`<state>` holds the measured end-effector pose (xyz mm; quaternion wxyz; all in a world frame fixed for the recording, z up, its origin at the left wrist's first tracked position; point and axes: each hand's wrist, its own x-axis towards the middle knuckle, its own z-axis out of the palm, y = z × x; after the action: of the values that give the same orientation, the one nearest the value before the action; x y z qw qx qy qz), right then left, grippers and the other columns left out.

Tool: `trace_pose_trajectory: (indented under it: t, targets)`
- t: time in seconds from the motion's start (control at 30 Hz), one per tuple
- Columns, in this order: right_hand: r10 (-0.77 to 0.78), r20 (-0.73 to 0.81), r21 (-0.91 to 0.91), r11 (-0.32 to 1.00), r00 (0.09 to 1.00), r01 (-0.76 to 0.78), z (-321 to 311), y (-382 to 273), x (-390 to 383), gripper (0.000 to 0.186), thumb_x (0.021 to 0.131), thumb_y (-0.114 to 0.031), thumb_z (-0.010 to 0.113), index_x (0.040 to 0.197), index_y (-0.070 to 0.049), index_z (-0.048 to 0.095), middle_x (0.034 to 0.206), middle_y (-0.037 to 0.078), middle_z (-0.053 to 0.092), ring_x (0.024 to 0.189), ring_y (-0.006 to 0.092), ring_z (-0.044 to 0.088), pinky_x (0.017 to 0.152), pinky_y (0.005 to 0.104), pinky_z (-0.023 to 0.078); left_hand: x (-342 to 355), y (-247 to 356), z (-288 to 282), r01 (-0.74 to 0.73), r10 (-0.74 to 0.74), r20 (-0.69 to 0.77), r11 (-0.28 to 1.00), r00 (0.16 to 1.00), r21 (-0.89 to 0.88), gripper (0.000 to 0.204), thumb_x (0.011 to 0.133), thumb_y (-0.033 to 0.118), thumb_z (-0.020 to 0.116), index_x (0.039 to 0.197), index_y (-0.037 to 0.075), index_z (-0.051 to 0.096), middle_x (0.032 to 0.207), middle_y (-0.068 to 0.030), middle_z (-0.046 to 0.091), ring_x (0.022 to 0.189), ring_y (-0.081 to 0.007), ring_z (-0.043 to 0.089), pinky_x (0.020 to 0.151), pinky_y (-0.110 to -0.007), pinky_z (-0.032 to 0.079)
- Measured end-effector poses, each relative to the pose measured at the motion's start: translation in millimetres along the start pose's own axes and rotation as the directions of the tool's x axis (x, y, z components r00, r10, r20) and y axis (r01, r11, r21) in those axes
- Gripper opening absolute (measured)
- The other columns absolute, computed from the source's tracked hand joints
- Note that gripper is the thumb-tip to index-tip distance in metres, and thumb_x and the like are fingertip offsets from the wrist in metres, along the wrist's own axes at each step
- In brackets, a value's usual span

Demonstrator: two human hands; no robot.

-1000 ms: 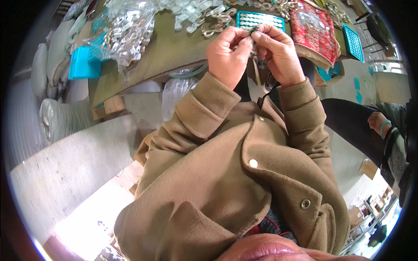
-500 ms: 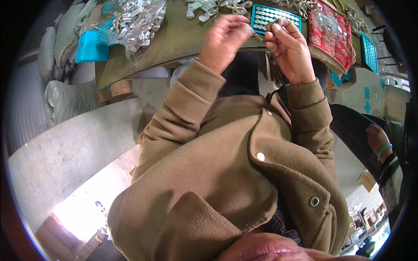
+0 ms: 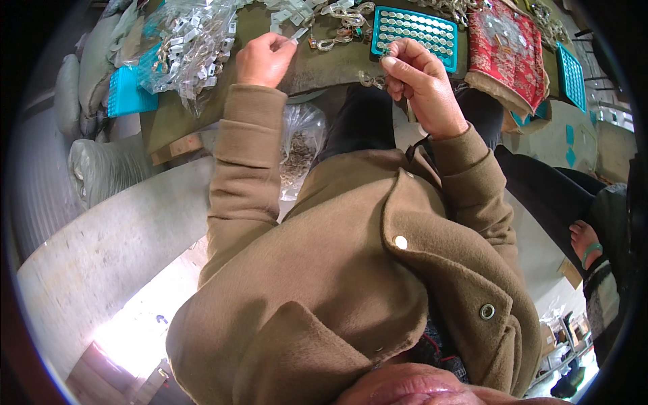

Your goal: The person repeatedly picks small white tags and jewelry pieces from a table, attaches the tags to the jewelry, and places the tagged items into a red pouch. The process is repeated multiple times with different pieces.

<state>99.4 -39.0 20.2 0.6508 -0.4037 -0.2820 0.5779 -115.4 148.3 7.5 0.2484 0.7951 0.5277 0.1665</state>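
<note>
My left hand (image 3: 264, 61) is at the table's edge, fingertips pinched on a small white translucent tag (image 3: 292, 39), near scattered white tags (image 3: 287, 12) and looped chains (image 3: 347, 20). My right hand (image 3: 422, 84) pinches a small dark-green trinket (image 3: 385, 52), with a thin chain (image 3: 370, 79) dangling below it. Just beyond that hand lies a turquoise tray (image 3: 413, 28) with rows of round white pieces.
Left are a bag of tags (image 3: 190, 54), turquoise trays (image 3: 123, 94) and sacks (image 3: 91, 88). Right are red patterned cloth (image 3: 506, 61) and another tray (image 3: 571, 75). Another person's hand (image 3: 586, 239) rests at the far right. A plastic bag (image 3: 297, 135) is under the table.
My left hand has parted from my right and moved left to the white tags, now gripping one. My right hand keeps the trinket, slightly lower and left than half a second ago.
</note>
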Motion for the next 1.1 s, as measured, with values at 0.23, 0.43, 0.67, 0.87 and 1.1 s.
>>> trace_pose_trajectory:
  t: [0.23, 0.43, 0.67, 0.87, 1.1]
  targets:
    - [-0.086, 0.01, -0.181, 0.98, 0.996, 0.086, 26.6, 7.8, 8.0, 0.008, 0.089, -0.009, 0.067, 0.092, -0.005, 0.062, 0.078, -0.005, 0.057, 0.069, 0.0029, 0.052, 0.059, 0.0193, 0.041, -2.2, -12.2, -26.3, 0.45, -0.288, 0.346, 0.55, 0.893, -0.703, 0.022, 0.095, 0.021, 0.063, 0.107, 0.003, 0.066, 0.088, -0.0059, 0.07, 0.063, -0.0016, 0.053, 0.05, -0.02, 0.042]
    - [-0.224, 0.042, -0.07, 0.971, 0.974, 0.227, 52.7, 1.5, 27.5, 0.007, 0.09, -0.007, 0.066, 0.093, -0.002, 0.062, 0.081, -0.003, 0.06, 0.073, 0.0036, 0.054, 0.063, 0.0198, 0.043, -39.3, 28.0, -8.2, 0.247, 0.086, 0.264, 0.171, 0.961, -0.954, 0.02, 0.088, 0.007, 0.071, 0.107, 0.006, 0.064, 0.1, -0.0073, 0.07, 0.076, -0.0059, 0.061, 0.065, -0.02, 0.049]
    - [-0.364, 0.003, -0.315, 0.884, 0.932, 0.346, 53.0, -2.4, 16.7, 0.007, 0.092, -0.005, 0.064, 0.098, -0.002, 0.062, 0.082, -0.003, 0.059, 0.074, 0.0019, 0.052, 0.065, 0.017, 0.041, -71.2, 74.2, -7.5, 0.205, 0.198, 0.261, 0.265, 0.945, -0.942, 0.034, 0.091, 0.006, 0.066, 0.124, -0.002, 0.061, 0.109, -0.0083, 0.068, 0.092, -0.0117, 0.066, 0.079, -0.025, 0.055]
    - [-0.459, 0.051, -0.637, 0.669, 0.887, 0.383, 44.5, -6.1, 2.9, 0.008, 0.09, -0.003, 0.066, 0.097, 0.001, 0.062, 0.084, -0.003, 0.061, 0.078, 0.0025, 0.056, 0.067, 0.0176, 0.046, -75.0, 72.6, -5.1, 0.318, 0.232, 0.362, 0.206, 0.903, -0.925, 0.031, 0.094, 0.008, 0.063, 0.124, -0.002, 0.062, 0.107, -0.0091, 0.07, 0.088, -0.0126, 0.067, 0.076, -0.025, 0.056]
    - [-0.222, -0.018, -0.024, 0.975, 0.975, 0.222, 44.3, -16.5, -10.4, 0.01, 0.095, -0.012, 0.06, 0.095, -0.003, 0.065, 0.079, 0.0, 0.062, 0.072, 0.008, 0.057, 0.07, 0.0233, 0.047, -80.0, 75.8, 11.5, 0.265, 0.325, 0.23, -0.066, 0.917, -0.962, 0.033, 0.096, 0.005, 0.058, 0.128, -0.003, 0.058, 0.116, -0.0106, 0.067, 0.097, -0.015, 0.065, 0.086, -0.03, 0.054]
